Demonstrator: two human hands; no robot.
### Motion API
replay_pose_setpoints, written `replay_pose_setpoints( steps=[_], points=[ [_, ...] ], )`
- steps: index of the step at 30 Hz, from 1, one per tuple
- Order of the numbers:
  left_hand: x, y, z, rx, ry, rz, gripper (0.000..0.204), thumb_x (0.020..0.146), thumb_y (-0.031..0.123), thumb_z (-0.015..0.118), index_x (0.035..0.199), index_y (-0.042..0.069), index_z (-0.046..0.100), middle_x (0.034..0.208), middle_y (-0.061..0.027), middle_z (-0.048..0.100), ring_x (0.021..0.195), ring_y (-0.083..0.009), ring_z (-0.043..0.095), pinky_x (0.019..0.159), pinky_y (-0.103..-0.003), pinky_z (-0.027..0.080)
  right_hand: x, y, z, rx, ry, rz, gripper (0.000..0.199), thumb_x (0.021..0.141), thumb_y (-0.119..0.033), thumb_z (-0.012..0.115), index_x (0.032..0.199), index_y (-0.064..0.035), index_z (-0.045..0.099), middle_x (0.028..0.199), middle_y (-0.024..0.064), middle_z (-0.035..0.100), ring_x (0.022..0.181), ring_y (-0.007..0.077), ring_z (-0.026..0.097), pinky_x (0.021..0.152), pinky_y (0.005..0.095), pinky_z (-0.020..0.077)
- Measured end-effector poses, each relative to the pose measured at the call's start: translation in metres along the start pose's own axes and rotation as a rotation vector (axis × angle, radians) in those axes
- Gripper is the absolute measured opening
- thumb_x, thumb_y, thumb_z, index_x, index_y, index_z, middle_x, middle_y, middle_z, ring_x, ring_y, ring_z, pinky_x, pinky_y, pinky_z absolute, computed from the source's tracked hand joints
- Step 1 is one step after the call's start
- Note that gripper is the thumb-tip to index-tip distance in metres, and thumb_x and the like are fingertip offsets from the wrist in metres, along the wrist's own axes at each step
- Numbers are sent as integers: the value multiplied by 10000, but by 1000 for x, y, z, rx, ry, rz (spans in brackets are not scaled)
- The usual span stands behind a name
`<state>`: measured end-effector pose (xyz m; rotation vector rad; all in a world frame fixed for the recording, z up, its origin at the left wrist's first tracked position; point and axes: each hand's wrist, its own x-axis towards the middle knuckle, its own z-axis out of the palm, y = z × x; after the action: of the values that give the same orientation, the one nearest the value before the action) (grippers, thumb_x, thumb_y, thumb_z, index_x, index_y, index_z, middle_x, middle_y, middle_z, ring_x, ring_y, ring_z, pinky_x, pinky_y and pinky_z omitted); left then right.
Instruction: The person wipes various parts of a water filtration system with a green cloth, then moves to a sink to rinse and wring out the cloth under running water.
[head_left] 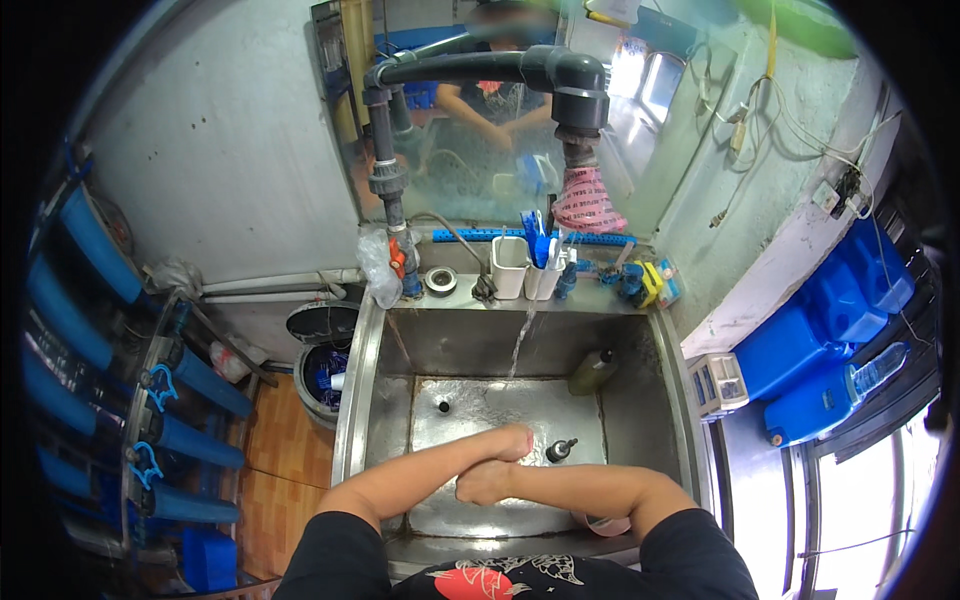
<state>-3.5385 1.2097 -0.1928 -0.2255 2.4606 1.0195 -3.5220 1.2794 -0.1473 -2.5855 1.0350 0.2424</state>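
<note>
Over a steel sink, my forearms cross at the wrists. My left hand is curled closed just beyond my right wrist. Against the near side of my left forearm, my right hand is also closed. The fingers are mostly hidden, so anything inside them cannot be made out. A thin stream of water falls into the sink beyond my hands. Close to my left hand is a dark pump-topped bottle. A greenish bottle leans in the far right corner. Part of a pink bowl shows beneath my right forearm.
A thick grey pipe, its outlet wrapped in pink plastic, arches above the back ledge. White holders with blue-handled brushes stand there. Left is a lidded bin; right are blue jugs. A small black round piece lies in the sink.
</note>
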Motion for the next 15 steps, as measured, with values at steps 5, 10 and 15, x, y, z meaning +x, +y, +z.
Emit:
replay_pose_setpoints(
  steps=[5, 10, 15],
  points=[
    [11, -14, 55, 187, -141, -223, 236, 737, 187, 621, 916, 57, 703, 943, -177, 681, 858, -300, 661, 739, -395, 515, 28, -4, 76, 216, -5, -17, 200, 689, -105, 536, 769, 17, 673, 817, 195, 660, 797, 330, 657, 708, 420, 513],
    [-4, -11, 82, -14, -258, -432, 285, 652, 171, 740, 922, 81, 730, 953, -134, 693, 877, -214, 658, 738, -376, 518, 70, -9, 136, 114, -126, -242, 189, 694, -89, 533, 781, 4, 672, 870, 161, 667, 865, 293, 653, 767, 400, 507],
    [-3, -25, 107, -127, -342, -436, 356, 633, 191, 776, 965, 75, 726, 1005, -120, 692, 920, -203, 650, 756, -383, 521, 76, -24, 145, 309, -51, -227, 126, 631, -91, 572, 693, -17, 654, 743, 152, 657, 744, 283, 663, 677, 400, 516]
  ],
)
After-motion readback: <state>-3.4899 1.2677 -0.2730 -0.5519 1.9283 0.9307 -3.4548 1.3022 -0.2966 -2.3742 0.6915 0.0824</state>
